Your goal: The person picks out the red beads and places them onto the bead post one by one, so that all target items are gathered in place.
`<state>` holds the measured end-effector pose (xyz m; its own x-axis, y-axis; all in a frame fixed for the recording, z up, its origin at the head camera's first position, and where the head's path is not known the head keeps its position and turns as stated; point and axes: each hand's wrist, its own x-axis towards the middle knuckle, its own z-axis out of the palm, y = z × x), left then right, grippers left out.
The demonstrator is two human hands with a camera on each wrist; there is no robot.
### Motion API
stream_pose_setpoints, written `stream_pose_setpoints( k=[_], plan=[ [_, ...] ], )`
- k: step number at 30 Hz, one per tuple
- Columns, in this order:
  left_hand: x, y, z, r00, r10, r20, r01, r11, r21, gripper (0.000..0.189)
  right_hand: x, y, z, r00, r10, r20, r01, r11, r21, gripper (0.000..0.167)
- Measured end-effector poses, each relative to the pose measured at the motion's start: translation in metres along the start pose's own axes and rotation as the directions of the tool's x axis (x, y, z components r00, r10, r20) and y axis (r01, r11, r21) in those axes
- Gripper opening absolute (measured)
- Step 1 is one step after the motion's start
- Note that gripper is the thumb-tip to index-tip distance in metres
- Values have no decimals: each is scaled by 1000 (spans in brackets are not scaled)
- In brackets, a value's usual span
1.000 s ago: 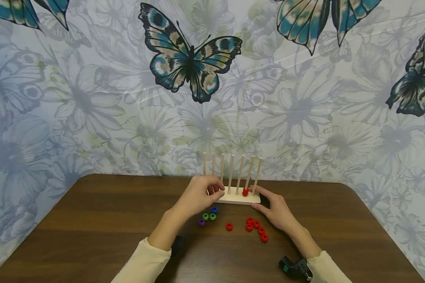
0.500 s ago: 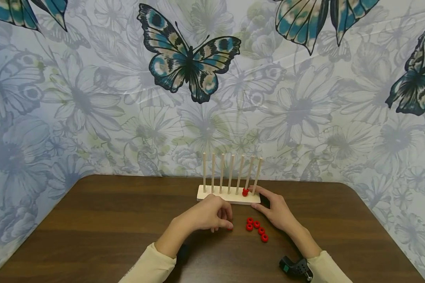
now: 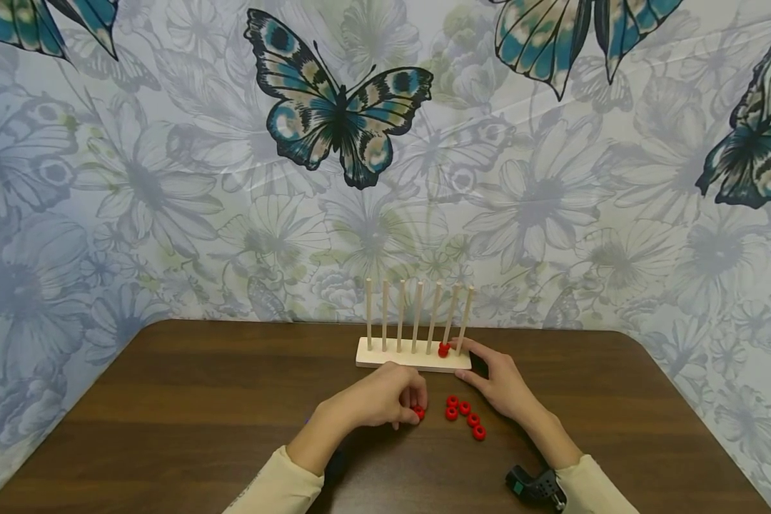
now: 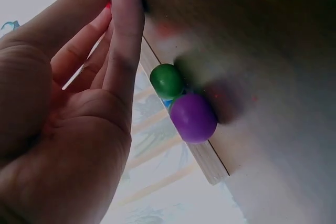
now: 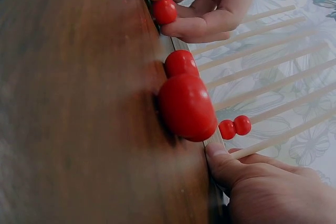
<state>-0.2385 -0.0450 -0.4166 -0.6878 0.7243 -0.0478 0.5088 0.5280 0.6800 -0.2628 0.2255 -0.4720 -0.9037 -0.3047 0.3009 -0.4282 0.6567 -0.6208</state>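
My left hand pinches a red bead between thumb and forefinger, at table height in front of a wooden peg rack. My right hand grips the rack's right end, thumb on the front edge and fingers behind. Two red beads sit stacked low on the second peg from the right; the other pegs appear bare. Several loose red beads lie between the hands. Near the left palm, the left wrist view has a purple bead and a green bead, with a bit of blue behind them.
The brown wooden table has rounded far corners. Behind it hangs a butterfly-patterned cloth. A black wrist-camera mount sits by the right sleeve.
My left hand has come down from in front of the rack to the lone red bead and now pinches it. Its forearm covers the blue, green and purple beads. The right hand stays put.
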Motion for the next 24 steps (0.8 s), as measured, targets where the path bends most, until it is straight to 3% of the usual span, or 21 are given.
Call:
stream_pose_setpoints(
  k=[7, 12, 17, 22, 24],
  plan=[
    [8, 2, -1, 993, 59, -101, -68, 994, -83, 11, 0, 0, 0, 1000, -7, 1, 7, 1000, 9, 57],
    [15, 13, -5, 966, 69, -250, -104, 986, -130, 13, -1, 2, 1, 999, -31, -9, 31, 999, 8, 56],
    [25, 23, -8, 901, 81, -426, -159, 976, -151, 15, -2, 0, 1, 999, -48, -13, 49, 999, 15, 57],
    [36, 35, -12, 817, 106, -567, -218, 967, -133, 18, -3, -1, 1, 999, -47, -23, 47, 999, -9, 56],
    [40, 41, -14, 773, 122, -622, -232, 968, -98, 19, -3, -1, 1, 999, -37, -23, 37, 999, -16, 57]
  ],
)
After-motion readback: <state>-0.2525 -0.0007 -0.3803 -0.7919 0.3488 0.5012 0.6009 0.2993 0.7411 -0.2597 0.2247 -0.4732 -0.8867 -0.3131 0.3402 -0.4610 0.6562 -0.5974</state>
